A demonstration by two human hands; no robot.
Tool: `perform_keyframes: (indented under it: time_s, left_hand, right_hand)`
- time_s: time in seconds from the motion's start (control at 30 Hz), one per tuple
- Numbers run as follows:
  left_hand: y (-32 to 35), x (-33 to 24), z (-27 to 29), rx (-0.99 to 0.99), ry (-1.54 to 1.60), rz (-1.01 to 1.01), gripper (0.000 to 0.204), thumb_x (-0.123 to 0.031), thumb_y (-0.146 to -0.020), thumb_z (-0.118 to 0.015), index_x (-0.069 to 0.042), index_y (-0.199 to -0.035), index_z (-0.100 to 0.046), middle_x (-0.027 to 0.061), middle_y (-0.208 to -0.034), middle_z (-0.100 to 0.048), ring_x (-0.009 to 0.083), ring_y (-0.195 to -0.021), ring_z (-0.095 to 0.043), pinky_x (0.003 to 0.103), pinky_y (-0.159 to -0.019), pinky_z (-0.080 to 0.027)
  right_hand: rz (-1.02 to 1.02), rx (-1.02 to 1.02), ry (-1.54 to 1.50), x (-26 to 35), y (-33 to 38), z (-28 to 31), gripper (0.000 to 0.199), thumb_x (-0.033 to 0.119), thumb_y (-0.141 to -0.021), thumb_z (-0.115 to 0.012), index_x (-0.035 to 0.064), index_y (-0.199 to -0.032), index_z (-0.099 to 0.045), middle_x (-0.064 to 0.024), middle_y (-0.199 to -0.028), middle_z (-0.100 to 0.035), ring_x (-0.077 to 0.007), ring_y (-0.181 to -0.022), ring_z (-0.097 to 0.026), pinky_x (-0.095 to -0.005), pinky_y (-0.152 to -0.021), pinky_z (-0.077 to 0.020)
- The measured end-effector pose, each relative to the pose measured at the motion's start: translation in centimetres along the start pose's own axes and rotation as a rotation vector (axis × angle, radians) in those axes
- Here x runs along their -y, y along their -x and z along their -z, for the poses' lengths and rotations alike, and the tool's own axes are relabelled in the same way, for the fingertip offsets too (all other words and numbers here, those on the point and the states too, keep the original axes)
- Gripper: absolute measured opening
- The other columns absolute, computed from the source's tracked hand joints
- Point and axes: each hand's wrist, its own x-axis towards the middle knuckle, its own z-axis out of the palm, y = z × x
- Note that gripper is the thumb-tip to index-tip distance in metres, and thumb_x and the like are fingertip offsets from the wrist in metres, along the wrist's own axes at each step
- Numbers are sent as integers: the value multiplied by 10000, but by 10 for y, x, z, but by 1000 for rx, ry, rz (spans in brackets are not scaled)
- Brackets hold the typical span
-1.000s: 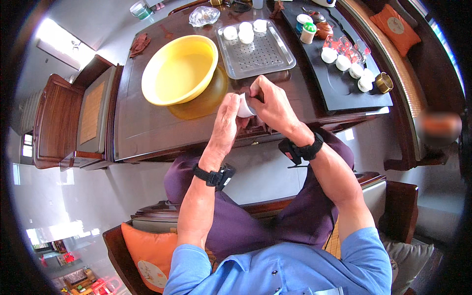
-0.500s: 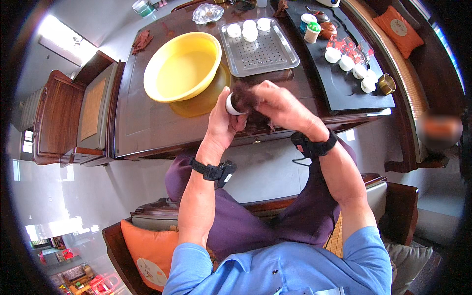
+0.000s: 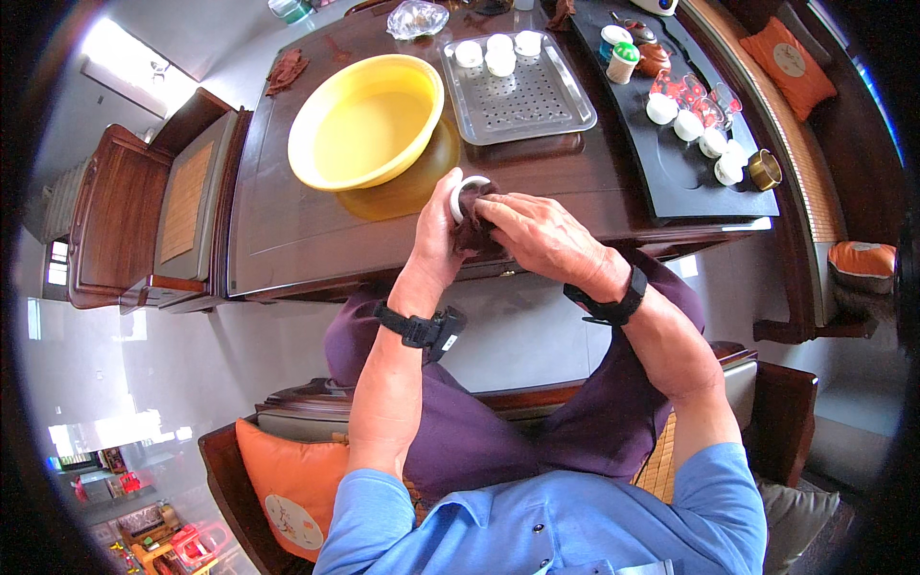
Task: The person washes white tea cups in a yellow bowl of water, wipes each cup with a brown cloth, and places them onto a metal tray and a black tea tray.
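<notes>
A small white cup is held in my left hand, its mouth tilted toward my right hand. With closed fingers, my right hand presses a dark brown cloth into the cup's mouth. Part of the cloth hangs below the cup between both hands. The cup and hands are above the near edge of the dark wooden table. Beyond them are a yellow basin holding liquid and a perforated metal tray with several white cups at its far end.
To the right, a black tea tray carries several white cups, red-patterned glasses, a brown teapot, a green-topped container and a brass-coloured cup. Another brown cloth lies at the far left. Clear crumpled plastic sits at the back.
My right hand has moved down with the cloth, which now sits inside the cup's mouth. The cup's opening has turned more into view. The whole view has shifted slightly.
</notes>
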Motion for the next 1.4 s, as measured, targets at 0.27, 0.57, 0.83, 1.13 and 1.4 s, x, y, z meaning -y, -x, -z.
perform_keyframes:
  time_s: [0.27,0.57,0.83,1.13,1.4]
  left_hand:
    - [-4,8,-1,0,55,-119,309,-432,-1034,-553,-141,-1079,-644,-28,-872,-609,112,-767,-582,288,-720,-504]
    - [-6,7,-8,83,-277,-421,279,-286,-1019,-638,-78,-1203,-612,-25,-1021,-633,63,-917,-551,230,-870,-440]
    - [-9,7,10,110,-58,-80,324,-411,-1005,-630,-106,-1105,-670,-34,-1000,-636,62,-930,-560,244,-829,-452]
    - [-3,10,-4,132,-255,-329,293,-252,-995,-668,-59,-1213,-638,-30,-1059,-644,64,-976,-566,249,-887,-467]
    - [-1,12,-9,98,-568,-424,332,-90,-953,-681,-25,-1268,-599,0,-1130,-647,104,-1049,-582,277,-966,-455]
  right_hand:
    - [-203,-165,-53,0,5,-10,270,9,-863,-598,-10,-1133,-584,-225,-998,-669,-438,-896,-659,-473,-750,-551]
    - [-708,-328,-830,-7,0,-12,165,189,-1017,-601,35,-1065,-635,46,-789,-582,-28,-623,-486,-222,-532,-387]
    - [-666,-362,-493,-5,0,-15,229,174,-965,-676,7,-1112,-621,-90,-818,-672,-125,-696,-613,-317,-624,-503]
    - [-641,-345,-240,-5,-2,-14,207,201,-956,-654,27,-1069,-641,-242,-924,-680,-433,-865,-679,-433,-723,-533]
    - [-749,-249,-415,-20,0,-7,263,209,-981,-602,-15,-1116,-621,-152,-804,-666,-224,-704,-630,-387,-682,-522]
